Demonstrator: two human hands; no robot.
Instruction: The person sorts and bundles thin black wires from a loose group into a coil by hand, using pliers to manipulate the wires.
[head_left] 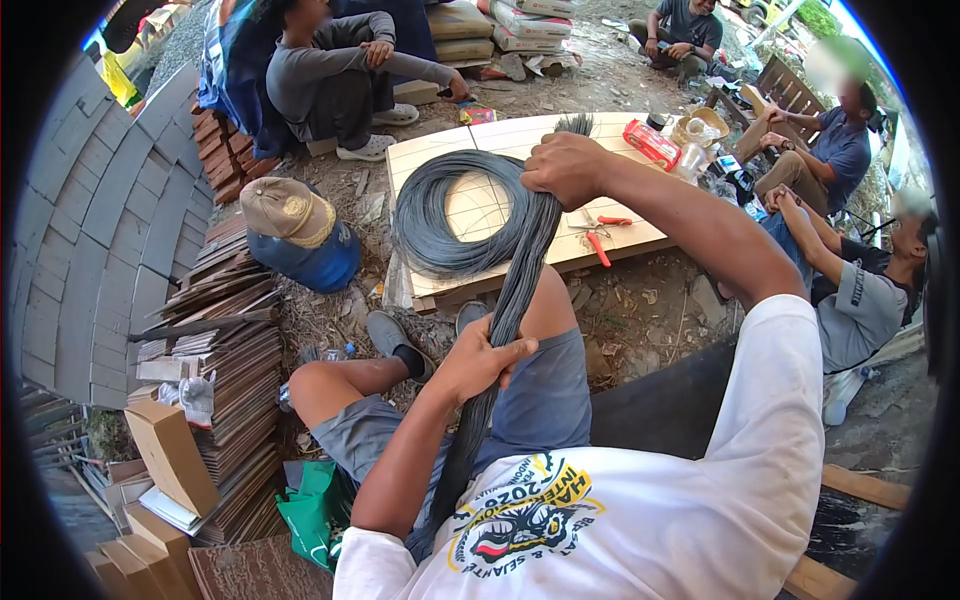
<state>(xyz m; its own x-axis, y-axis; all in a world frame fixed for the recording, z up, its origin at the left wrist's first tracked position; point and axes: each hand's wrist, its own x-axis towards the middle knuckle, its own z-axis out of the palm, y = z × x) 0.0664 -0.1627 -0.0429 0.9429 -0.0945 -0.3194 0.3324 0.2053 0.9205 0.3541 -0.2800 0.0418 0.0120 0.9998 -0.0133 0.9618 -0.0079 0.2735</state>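
1. Here we are, centre of the frame: a long bundle of dark wire (528, 255) slants from upper centre towards lower centre-left, its strands lying close together along that line.

2. Up top, the right hand (568, 170) has its fingers closed round the bundle just below the splayed tips, knuckles upward. No open gap to be seen there!

3. Lower down, the left hand (480, 362) has it too: fingers curled about the strands, thumb laid across, over the lap.

4. And here's the relation that counts: the bundle lies inside both grips, with a bare stretch running between them. The right hand is nearer the upper end; the left is nearer the lower end, which runs down beside the left forearm to the white shirt (650, 480), where its tip is hard to make out.

5. Just left of the right hand, a big wire coil (420, 225) lies flat on the pale bench (410, 155), its right edge close by the bundle. Right of the bundle, red-handled pincers (597, 247) rest untouched, handles spread.

6. Farther out, a red packet (651, 144) sits upper right on the bench; a tan cap (285, 208) tops a blue container (310, 262) at upper left.
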